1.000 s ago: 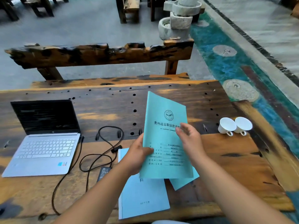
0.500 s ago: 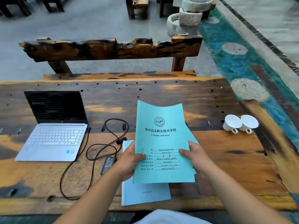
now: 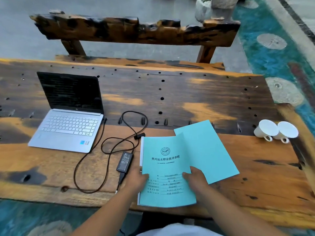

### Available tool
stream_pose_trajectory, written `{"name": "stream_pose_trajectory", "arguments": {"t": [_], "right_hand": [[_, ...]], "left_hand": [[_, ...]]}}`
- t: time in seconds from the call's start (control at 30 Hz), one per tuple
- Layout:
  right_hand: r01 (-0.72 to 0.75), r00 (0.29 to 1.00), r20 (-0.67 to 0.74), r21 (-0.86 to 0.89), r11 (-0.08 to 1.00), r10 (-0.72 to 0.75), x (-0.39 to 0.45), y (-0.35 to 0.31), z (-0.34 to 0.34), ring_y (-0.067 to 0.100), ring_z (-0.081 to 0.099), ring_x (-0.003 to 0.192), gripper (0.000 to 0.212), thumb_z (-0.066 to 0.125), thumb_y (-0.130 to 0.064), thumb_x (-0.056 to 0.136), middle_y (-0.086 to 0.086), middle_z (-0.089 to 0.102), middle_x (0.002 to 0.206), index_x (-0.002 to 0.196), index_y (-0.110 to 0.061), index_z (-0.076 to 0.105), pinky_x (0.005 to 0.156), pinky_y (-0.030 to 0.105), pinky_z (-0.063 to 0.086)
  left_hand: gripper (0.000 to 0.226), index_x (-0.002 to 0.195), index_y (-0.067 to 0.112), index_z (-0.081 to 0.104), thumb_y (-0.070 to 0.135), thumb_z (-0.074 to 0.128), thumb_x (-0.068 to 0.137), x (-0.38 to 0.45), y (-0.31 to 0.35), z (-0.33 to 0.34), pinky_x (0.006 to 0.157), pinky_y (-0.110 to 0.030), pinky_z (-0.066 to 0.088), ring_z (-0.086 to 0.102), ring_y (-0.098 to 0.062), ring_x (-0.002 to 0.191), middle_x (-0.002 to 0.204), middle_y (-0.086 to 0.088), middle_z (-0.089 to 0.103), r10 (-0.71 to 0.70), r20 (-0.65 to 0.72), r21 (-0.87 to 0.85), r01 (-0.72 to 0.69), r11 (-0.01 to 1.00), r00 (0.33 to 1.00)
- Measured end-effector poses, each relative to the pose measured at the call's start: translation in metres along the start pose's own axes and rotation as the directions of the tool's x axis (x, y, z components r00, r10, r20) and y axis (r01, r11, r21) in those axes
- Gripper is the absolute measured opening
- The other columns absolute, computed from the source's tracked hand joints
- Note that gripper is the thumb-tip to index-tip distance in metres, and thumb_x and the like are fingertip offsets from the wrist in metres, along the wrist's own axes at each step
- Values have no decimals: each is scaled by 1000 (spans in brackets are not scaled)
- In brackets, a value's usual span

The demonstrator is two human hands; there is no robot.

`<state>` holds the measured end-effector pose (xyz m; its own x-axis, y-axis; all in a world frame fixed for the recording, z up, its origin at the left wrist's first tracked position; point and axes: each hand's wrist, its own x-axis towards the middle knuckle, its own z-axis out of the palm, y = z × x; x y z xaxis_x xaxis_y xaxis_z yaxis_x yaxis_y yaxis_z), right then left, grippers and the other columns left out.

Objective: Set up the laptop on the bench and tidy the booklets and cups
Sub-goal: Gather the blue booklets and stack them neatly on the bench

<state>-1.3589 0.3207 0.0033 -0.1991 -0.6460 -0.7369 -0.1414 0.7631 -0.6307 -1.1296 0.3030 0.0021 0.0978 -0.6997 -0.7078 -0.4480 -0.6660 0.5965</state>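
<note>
Wooden bench top (image 3: pixel 170 92): fills the middle of the frame, dark and orange boards dotted with holes; left and right ends cut off by the frame edges.

Rough wooden seat back (image 3: pixel 133 31): upper centre, beyond the bench top; its legs partly hidden behind the far edge.

Laptop (image 3: pixel 68 120): left of centre, lid open and upright, screen dark, silver keyboard facing the viewer.

Teal booklets: front booklet (image 3: pixel 163 160) lower centre, cover printed with a round emblem and lines of text too small to read; it lies over a white-edged booklet whose spine alone shows at its left. Second booklet (image 3: pixel 206 150) just to the right, plain cover, lower left corner tucked beneath the front one.

Power cable (image 3: pixel 117 145) with black adapter (image 3: pixel 125 161): looped between laptop and booklets, plugged into the laptop's right side.

Two white cups (image 3: pixel 276 131): right edge, touching, lying on their sides.

Left hand (image 3: pixel 136 180): fingers closed on the front booklet's left edge, thumb on the cover.

Right hand (image 3: pixel 196 181): thumb on the cover, fingers hidden beneath.
</note>
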Motion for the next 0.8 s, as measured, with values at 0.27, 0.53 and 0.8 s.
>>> {"name": "stream_pose_trajectory", "arguments": {"t": [0.27, 0.53, 0.8], "right_hand": [[18, 1000, 21, -305, 952, -13, 14, 37, 20, 19, 66, 95, 19, 57, -18, 93, -2, 70, 108, 107, -30, 61, 84, 32, 53], [-16, 994, -92, -663, 748, -59, 18, 36, -13, 20, 60, 89, 26, 53, -44, 91, 2, 67, 110, 105, -23, 55, 64, 26, 43], [-133, 970, -242, -565, 814, -9, 44, 22, -105, 33, 52, 124, 58, 64, -33, 91, 15, 54, 138, 139, -8, 46, 94, 36, 44]], "left_hand": [[50, 135, 15, 51, 6, 59, 86, 5, -44, 1, 51, -4, 37, 53, -6, 84, 122, 2, 61, 140, 8, 332, -135, 934, 990], [78, 152, 27, 16, 41, 61, 89, -3, -45, 11, 92, -36, 46, 44, -23, 120, 139, -6, 33, 154, -105, 483, -85, 871, 982], [63, 151, 14, 28, 38, 52, 97, 2, 34, 93, 112, -26, 23, 30, -20, 143, 155, -1, 35, 360, 193, 327, -406, 853, 913]]}}
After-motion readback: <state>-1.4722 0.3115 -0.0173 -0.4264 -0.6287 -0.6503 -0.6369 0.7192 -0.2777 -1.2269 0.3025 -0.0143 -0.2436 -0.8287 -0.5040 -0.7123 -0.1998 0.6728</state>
